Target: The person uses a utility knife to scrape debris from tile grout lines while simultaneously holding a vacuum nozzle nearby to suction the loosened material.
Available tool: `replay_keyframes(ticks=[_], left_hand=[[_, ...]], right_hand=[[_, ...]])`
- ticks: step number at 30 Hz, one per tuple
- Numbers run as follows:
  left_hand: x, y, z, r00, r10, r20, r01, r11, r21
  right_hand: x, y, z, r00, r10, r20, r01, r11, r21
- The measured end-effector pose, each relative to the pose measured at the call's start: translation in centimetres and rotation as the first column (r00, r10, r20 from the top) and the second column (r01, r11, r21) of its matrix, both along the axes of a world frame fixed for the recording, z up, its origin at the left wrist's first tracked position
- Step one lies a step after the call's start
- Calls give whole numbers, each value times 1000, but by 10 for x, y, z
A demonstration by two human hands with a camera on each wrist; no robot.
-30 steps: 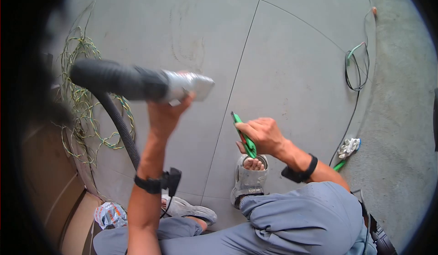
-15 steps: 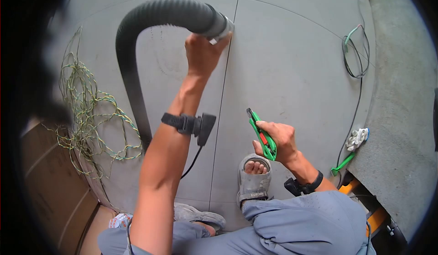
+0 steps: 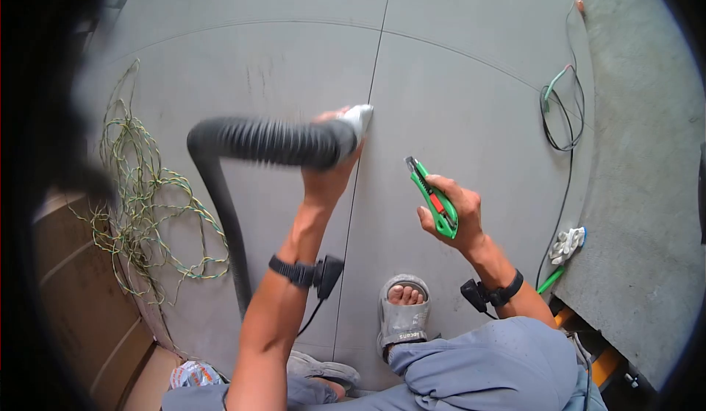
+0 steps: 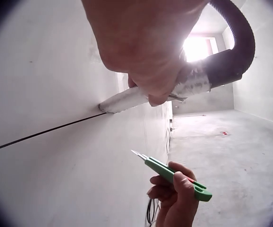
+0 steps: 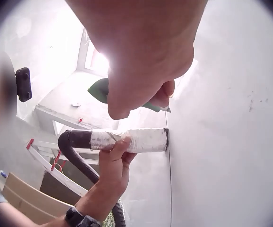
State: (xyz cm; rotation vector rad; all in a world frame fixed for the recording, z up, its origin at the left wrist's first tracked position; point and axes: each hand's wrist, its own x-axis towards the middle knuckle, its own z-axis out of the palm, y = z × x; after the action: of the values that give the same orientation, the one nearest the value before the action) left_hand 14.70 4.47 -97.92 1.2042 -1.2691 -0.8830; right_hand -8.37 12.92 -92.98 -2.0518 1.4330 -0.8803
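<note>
Two full grips
Left hand [image 3: 329, 181] clasps nozzle [image 5: 148, 140], mouth [image 5: 166, 140] beyond grip; right hand [image 3: 463, 211] clasps cutter [image 3: 437, 205], blade [image 3: 410, 162] ahead.

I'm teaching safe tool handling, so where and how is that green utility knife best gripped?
Probably by the broad green handle, coming from its rear end, opposite the blade. The bare blade tip juts from the front, and the handle is wider, giving fingers more room. The right hand holds it by this handle.

The floor [image 3: 456, 102] (grey, seamed) carries tangled wires [image 3: 132, 212] and a black cable [image 3: 563, 148].
</note>
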Motion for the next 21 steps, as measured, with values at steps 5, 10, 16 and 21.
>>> replay_keyframes(ticks=[5,10,16,21], left_hand=[[-26,-119,-7,951,103,292,-87,994,-66],[-54,-176,-7,945,186,270,-159,980,-119],[-50,-77,-8,992,-94,88,91,995,45],[-72,25,-2,965,-253,-67,260,955,143]], right_hand=[[2,17,5,998,-54,38,53,998,42],[-8,42,11,988,-145,59,139,986,90],[-50,82,3,923,-379,-59,383,904,188],[-76,112,5,864,-484,-141,501,855,136]])
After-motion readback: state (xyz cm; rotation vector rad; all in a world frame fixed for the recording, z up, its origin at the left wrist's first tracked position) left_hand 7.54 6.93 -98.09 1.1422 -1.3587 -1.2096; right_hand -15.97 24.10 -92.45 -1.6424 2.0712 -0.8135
